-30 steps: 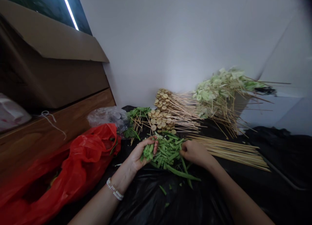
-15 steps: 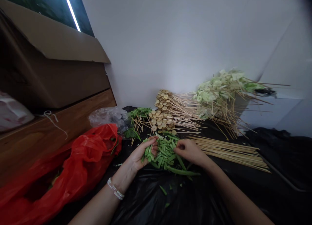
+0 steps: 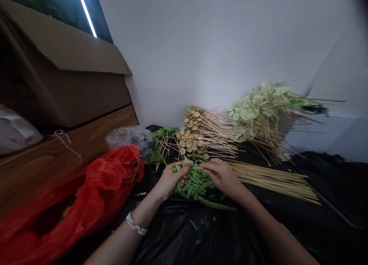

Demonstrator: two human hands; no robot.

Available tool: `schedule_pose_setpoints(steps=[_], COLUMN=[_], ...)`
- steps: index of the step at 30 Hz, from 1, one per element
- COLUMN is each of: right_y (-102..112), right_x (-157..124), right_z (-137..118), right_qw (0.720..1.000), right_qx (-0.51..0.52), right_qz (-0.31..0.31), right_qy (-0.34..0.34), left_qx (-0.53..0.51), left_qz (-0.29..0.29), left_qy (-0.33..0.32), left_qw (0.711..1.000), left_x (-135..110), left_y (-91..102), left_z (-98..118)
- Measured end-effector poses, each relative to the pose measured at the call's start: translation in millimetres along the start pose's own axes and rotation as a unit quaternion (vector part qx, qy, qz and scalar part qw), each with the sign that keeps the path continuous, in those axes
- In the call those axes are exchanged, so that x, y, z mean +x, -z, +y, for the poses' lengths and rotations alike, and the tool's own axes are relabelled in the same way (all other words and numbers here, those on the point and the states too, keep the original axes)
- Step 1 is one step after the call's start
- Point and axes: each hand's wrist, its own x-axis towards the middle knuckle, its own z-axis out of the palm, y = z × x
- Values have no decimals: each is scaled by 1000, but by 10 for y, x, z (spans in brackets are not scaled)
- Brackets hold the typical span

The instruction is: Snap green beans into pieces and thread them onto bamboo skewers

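Both hands are gathered around the same heap, and their fingertips are almost meeting over it. The left hand point(image 3: 174, 179) is half-closed, with its fingers curving over the cut green beans point(image 3: 193, 184) from the near left. The right hand point(image 3: 222, 177) is also half-closed and is pressing down on the heap's right side. How firmly either hand is squeezing I cannot tell. The work in hand appears to be cupping the beans together.

The heap is lying on a black plastic sheet point(image 3: 178, 234), with one long bean point(image 3: 215, 206) trailing out at five o'clock. Taking the heap as the centre, a bundle of bare skewers point(image 3: 273, 182) is lying at three o'clock. Tan rounds on skewers point(image 3: 190, 133) are stacked at twelve, pale green leaves on skewers point(image 3: 258, 112) are heaped at one, and a red bag point(image 3: 71, 192) is slumping at nine. A clear bag point(image 3: 129, 138) is sitting at ten.
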Motion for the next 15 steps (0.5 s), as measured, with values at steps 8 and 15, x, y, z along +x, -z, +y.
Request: schedule_pose_setpoints(steps=[8, 15], right_y=[-46, -186], right_x=[-20, -33], right_z=[-153, -186], right_qw=[963, 931], right_qx=[-254, -320], right_qz=[-24, 7], right_qy=[89, 173], left_qx=[381, 449], left_qz=[-20, -83], left_qy=[-215, -240], left_qw=[899, 857], left_x=[-22, -56], left_y=[1, -14], left_z=[-77, -80])
